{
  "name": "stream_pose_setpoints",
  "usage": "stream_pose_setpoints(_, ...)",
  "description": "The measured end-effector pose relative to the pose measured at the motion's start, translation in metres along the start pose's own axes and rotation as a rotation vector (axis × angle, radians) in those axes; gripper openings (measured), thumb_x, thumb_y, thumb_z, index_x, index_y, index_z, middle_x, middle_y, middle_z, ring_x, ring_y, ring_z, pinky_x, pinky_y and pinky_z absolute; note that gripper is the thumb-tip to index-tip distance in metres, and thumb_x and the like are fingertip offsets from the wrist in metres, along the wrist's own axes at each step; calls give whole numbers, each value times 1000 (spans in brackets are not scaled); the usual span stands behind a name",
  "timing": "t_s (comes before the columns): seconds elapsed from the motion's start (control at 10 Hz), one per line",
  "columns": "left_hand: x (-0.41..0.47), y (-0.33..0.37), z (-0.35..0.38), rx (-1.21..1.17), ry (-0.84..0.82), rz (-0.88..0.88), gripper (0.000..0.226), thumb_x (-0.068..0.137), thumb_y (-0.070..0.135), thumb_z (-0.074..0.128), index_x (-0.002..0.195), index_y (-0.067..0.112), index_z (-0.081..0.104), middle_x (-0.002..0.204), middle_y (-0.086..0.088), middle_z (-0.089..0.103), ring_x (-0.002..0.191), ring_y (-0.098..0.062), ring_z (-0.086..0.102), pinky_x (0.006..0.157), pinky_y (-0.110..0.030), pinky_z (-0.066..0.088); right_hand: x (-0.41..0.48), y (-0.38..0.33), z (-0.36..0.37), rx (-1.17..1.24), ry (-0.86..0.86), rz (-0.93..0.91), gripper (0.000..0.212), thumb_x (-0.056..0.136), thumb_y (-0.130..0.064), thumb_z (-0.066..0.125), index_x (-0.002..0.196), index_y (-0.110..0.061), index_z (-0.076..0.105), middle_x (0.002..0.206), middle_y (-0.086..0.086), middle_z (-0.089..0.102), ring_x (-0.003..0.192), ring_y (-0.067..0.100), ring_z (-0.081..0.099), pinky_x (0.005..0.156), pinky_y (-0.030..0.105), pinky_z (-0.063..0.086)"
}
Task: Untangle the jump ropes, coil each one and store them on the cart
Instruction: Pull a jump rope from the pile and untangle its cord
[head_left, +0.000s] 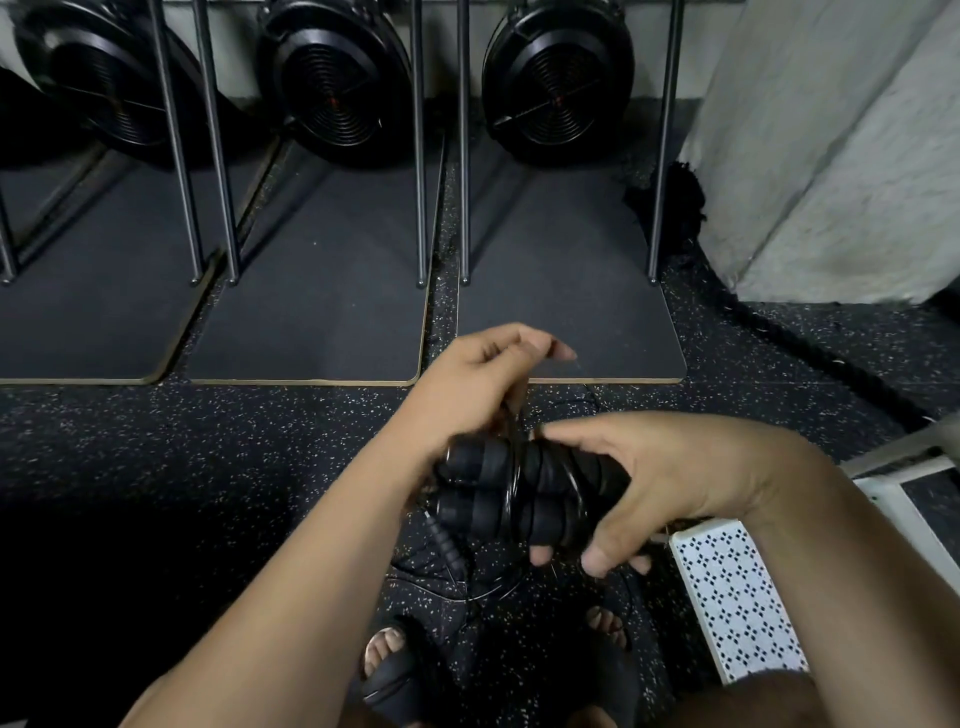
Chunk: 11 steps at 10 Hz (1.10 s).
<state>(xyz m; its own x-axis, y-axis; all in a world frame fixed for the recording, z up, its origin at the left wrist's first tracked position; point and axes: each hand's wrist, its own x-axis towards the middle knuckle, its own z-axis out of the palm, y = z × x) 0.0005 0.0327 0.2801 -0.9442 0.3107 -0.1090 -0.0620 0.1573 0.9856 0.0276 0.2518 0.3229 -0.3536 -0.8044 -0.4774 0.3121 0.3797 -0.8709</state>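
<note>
Two black foam jump rope handles (498, 483) lie side by side in my right hand (649, 483), with thin black cord wound around them in several turns. My right hand is shut around their right end. Just above the handles, my left hand (478, 384) pinches the cord between its fingers. More black cord (467, 582) hangs below the handles and lies in loose loops on the floor by my feet. A white cart (737, 597) with a perforated shelf stands at the lower right, partly hidden by my right arm.
Three black fan machines (556, 78) on dark mats with metal legs line the far wall. A white wall corner (831, 156) rises at the right. A thick black rope (810, 358) trails across the speckled rubber floor. My sandalled feet (395, 670) are at the bottom.
</note>
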Motion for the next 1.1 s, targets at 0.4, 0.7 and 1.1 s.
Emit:
stream_pose_setpoints(0.4, 9, -18, 16, 42, 184, -31, 30, 107, 55, 50, 100, 28, 63, 61, 9, 50, 53, -15, 44, 55, -33, 32, 12, -1, -11, 360, 713, -346, 50, 85, -14, 82, 131, -18, 62, 98, 15, 75, 68, 24, 66, 47, 28, 46)
stream_pose_setpoints(0.7, 5, -20, 18, 303, 191, 44, 14, 106, 46, 59, 120, 41, 58, 60, -2, 55, 55, -18, 47, 58, -34, 42, 23, 23, -26, 14, 1085, 42, 56, 86, -24, 90, 121, -19, 46, 100, 4, 78, 65, 20, 73, 43, 30, 45)
stream_pose_setpoints(1.1, 0, -19, 17, 420, 92, 43, 9, 102, 41, 68, 102, 32, 71, 51, 6, 51, 46, -11, 40, 49, -27, 38, 20, 20, -10, -441, 266, 369, 44, 82, -13, 91, 108, -21, 57, 78, -6, 74, 71, 16, 74, 49, 27, 44)
